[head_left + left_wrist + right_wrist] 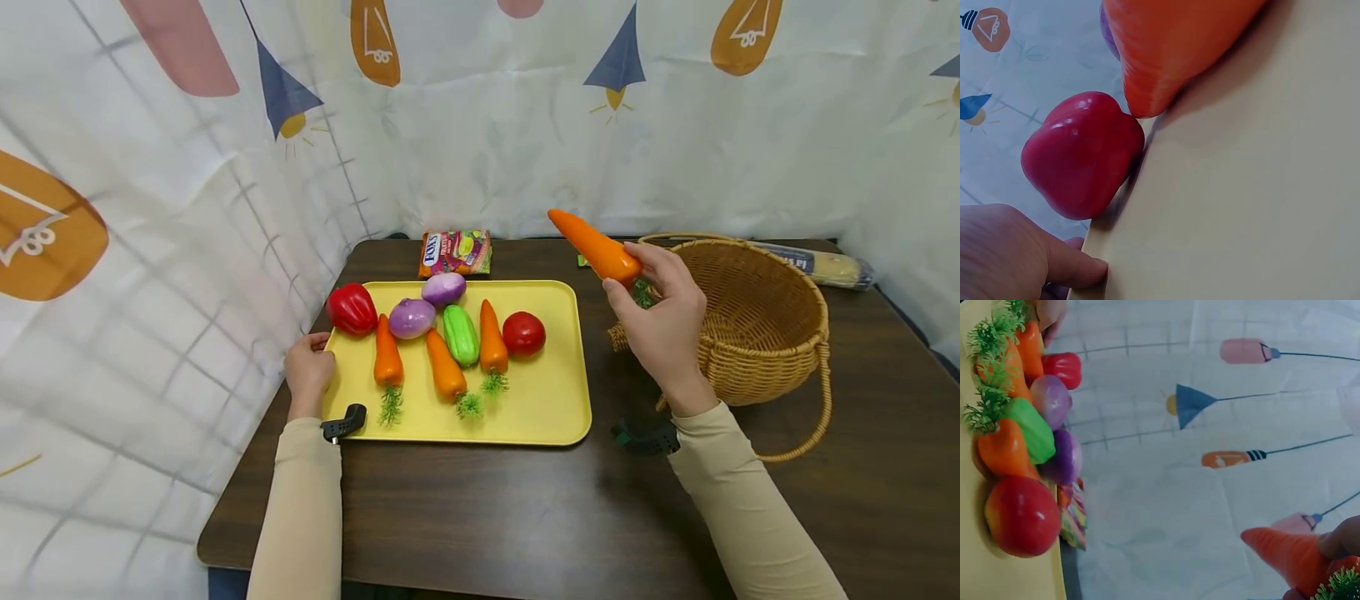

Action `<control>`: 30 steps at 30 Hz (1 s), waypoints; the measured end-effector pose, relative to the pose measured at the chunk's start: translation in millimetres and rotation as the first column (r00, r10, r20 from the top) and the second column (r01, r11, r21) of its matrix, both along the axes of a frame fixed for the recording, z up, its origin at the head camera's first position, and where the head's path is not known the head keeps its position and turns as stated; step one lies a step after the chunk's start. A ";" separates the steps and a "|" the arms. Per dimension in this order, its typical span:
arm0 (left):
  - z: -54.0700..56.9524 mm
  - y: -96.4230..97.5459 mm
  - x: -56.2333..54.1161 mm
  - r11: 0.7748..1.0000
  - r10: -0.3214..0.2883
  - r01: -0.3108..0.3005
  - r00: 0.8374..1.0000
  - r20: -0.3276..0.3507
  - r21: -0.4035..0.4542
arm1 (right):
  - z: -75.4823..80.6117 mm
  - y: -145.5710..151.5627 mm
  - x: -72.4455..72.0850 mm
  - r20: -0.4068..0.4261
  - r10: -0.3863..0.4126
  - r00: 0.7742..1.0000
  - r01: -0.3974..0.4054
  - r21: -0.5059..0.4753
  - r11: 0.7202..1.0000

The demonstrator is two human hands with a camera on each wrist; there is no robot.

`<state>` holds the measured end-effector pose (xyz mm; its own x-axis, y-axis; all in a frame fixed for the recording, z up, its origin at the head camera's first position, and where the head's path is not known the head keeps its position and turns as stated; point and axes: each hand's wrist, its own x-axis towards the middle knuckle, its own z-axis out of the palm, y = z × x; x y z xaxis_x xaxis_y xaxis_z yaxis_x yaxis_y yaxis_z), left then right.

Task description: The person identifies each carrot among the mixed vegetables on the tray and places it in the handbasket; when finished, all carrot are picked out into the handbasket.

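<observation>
My right hand (663, 317) pinches a toy carrot (592, 246) by its thick end, raised beside the basket, its tip pointing up and left. In the right wrist view the same carrot (1288, 553) shows at the lower right. My left hand (309, 375) grips the left rim of a yellow tray (547, 408), thumb on top. Close to that thumb, a red bell pepper (1082, 156) leans over the tray's corner. On the tray lie three more carrots (492, 337), two purple onion-like vegetables (412, 318), a green vegetable (461, 336) and a red apple (1022, 515).
A wicker basket (757, 367) with a looped handle stands tilted at the right, just behind my right hand. Past the tray lies a Fox's candy packet (454, 253). A long clear-ended package (825, 265) lies behind the basket. Patterned curtains (487, 150) hang around the dark table (480, 508).
</observation>
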<state>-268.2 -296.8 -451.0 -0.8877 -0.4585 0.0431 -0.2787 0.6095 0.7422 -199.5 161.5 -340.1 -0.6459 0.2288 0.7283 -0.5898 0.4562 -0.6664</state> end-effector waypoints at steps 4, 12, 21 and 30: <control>-3.0 -1.0 1.9 1.000 0.004 -0.004 1.000 0.008 -0.011 | 6.4 10.2 -3.3 0.013 -0.014 1.000 0.013 0.027 1.000; -6.4 1.2 1.5 1.000 -0.008 0.008 1.000 0.008 -0.006 | 14.6 45.5 -4.5 0.162 -0.028 0.986 0.024 0.030 0.999; -5.9 -1.0 -0.5 1.000 0.004 -0.004 1.000 0.014 -0.002 | 18.7 77.4 -1.2 0.303 -0.050 0.952 0.064 -0.037 0.997; -2.1 -0.4 -1.6 1.000 0.007 -0.006 1.000 0.019 -0.004 | 24.4 105.2 1.1 0.363 -0.100 0.926 0.116 -0.024 0.993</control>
